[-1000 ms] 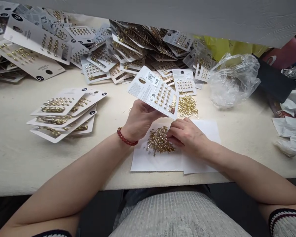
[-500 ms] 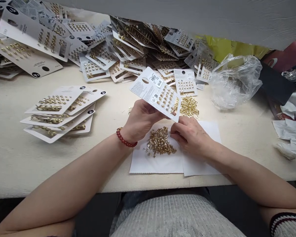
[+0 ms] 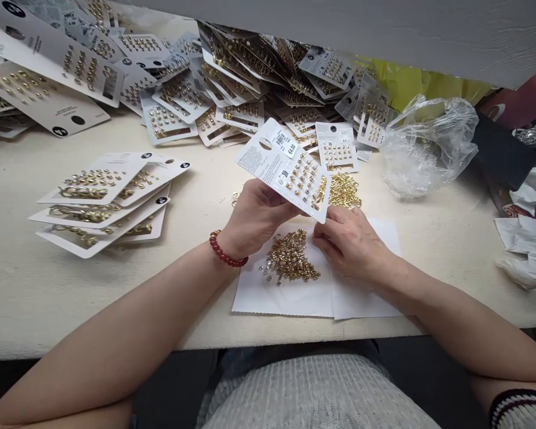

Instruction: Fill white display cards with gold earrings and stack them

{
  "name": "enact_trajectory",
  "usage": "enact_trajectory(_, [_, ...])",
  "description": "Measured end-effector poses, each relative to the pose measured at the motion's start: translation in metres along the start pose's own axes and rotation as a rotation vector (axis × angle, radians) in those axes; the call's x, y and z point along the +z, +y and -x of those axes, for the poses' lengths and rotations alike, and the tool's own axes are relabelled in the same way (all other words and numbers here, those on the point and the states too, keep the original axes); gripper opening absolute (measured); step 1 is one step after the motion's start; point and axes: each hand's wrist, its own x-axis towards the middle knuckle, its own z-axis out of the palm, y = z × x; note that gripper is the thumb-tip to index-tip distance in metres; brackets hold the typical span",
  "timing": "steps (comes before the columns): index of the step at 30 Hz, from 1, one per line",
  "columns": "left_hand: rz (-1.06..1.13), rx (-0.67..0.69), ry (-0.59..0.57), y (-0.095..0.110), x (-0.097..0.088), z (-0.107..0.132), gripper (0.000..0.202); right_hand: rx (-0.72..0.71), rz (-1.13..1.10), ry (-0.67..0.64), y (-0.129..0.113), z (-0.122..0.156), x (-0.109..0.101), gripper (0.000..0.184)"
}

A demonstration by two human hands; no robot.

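The left hand's (image 3: 259,217) fingers are closed on a white card (image 3: 268,164), holding it tilted above the surface (image 3: 196,208), with rows of small gold pieces and a price label facing up. The right hand's (image 3: 351,238) fingers are bent close together at the card's lower corner (whether they pinch anything is hidden). Just below the hands, a heap of small metallic studs (image 3: 291,256) lies on white paper (image 3: 286,302). Beyond the right hand is a pile of gold findings (image 3: 345,189). Farther out sit a stack of cards (image 3: 87,210) to the left, a clear plastic bag (image 3: 429,152) to the right, and many more loaded cards (image 3: 178,98) behind.
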Motion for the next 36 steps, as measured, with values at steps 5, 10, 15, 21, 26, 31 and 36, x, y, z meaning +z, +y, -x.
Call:
enact_trajectory(5, [-0.020,-0.030,0.032,0.000,0.001,0.000,0.020,-0.058,0.008,0.132,0.006,0.001,0.002,0.021])
enact_trajectory(10, [-0.049,-0.046,0.035,0.000,0.002,0.000,0.023,-0.097,-0.039,0.225,0.011,0.002,0.004,0.022])
enact_trajectory(15, [-0.049,-0.047,0.030,0.000,0.001,0.000,0.022,-0.095,-0.074,0.236,0.010,0.000,0.009,0.018])
enact_trajectory(21, [-0.056,-0.025,0.026,0.001,0.001,0.001,0.020,-0.114,-0.001,0.232,0.009,-0.002,0.010,0.022])
enact_trajectory(26, [-0.076,-0.030,0.045,0.002,0.002,0.001,0.025,-0.096,0.006,0.237,0.014,0.000,0.009,0.019])
enact_trajectory(31, [-0.060,-0.012,0.031,0.001,0.001,0.001,0.027,-0.143,0.015,0.254,0.013,0.000,0.008,0.018])
enact_trajectory(36, [-0.149,-0.005,-0.012,0.000,0.001,0.002,0.024,-0.085,-0.221,0.492,0.012,0.000,-0.004,0.010])
